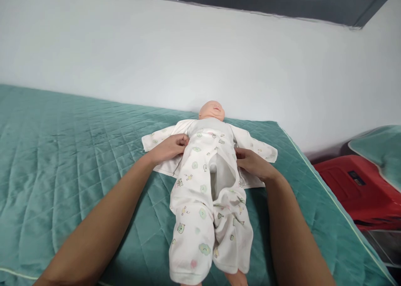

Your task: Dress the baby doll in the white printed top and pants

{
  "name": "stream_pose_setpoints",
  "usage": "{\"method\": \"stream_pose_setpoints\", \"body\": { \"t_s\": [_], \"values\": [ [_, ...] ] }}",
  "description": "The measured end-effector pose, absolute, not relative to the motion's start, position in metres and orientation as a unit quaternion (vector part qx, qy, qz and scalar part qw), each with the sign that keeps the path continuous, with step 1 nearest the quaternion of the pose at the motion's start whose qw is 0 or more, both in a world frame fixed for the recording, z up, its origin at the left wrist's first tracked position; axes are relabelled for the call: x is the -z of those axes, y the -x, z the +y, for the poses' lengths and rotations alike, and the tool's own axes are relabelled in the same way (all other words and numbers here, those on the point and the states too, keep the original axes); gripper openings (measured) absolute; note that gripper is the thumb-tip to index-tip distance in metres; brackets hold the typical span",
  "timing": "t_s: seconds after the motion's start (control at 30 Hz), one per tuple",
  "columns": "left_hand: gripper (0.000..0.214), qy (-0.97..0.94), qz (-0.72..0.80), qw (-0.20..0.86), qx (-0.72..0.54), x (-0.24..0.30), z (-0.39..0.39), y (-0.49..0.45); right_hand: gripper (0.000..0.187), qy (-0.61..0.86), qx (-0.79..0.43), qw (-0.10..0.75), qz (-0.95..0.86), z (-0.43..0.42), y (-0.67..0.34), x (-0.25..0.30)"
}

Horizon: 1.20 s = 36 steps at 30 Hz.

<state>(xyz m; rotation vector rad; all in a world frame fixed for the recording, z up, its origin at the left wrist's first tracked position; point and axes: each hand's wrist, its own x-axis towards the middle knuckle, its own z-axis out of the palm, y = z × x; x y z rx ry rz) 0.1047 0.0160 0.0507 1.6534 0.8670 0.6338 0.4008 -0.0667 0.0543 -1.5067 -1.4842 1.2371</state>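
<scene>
A baby doll (212, 110) lies on its back on a bed with a teal quilted cover (69, 152). It wears white printed trousers (200, 211), and a white printed jacket (156, 140) lies spread open under it, sleeves out to both sides. My left hand (169, 148) is closed, its fingers pinching the jacket's left front edge beside the doll's waist. At the doll's other side, my right hand (252, 163) grips the jacket's right front edge with curled fingers. Both forearms reach in from the bottom of the view.
A white wall (200, 60) runs behind the bed. The bed's right edge (316, 173) drops off beside a red object (354, 190) with a teal cloth (379, 148) over part of it. Wide bedcover stretches to the left.
</scene>
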Motion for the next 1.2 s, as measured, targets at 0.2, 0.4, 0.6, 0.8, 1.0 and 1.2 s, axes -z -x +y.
{"method": "stream_pose_setpoints", "body": {
  "t_s": [0.2, 0.4, 0.6, 0.8, 1.0, 1.2],
  "values": [
    [0.013, -0.677, 0.366, 0.576, -0.274, -0.049, 0.016, -0.103, 0.014, 0.570, -0.502, 0.323, -0.565, -0.070, -0.402, -0.058],
    [0.012, -0.655, 0.380, 0.605, -0.248, -0.046, 0.019, -0.100, 0.011, 0.562, -0.532, 0.357, -0.523, -0.069, -0.405, -0.053],
    [0.012, -0.656, 0.380, 0.608, -0.236, -0.046, 0.019, -0.099, 0.007, 0.526, -0.569, 0.365, -0.516, -0.066, -0.409, -0.047],
    [0.012, -0.665, 0.390, 0.593, -0.233, -0.050, 0.016, -0.099, 0.019, 0.530, -0.577, 0.368, -0.501, -0.065, -0.410, -0.047],
    [0.009, -0.633, 0.392, 0.613, -0.265, -0.050, 0.016, -0.098, 0.042, 0.533, -0.588, 0.370, -0.483, -0.066, -0.412, -0.046],
    [0.005, -0.645, 0.377, 0.613, -0.256, -0.048, 0.020, -0.093, 0.034, 0.562, -0.567, 0.376, -0.471, -0.066, -0.416, -0.047]
  ]
}}
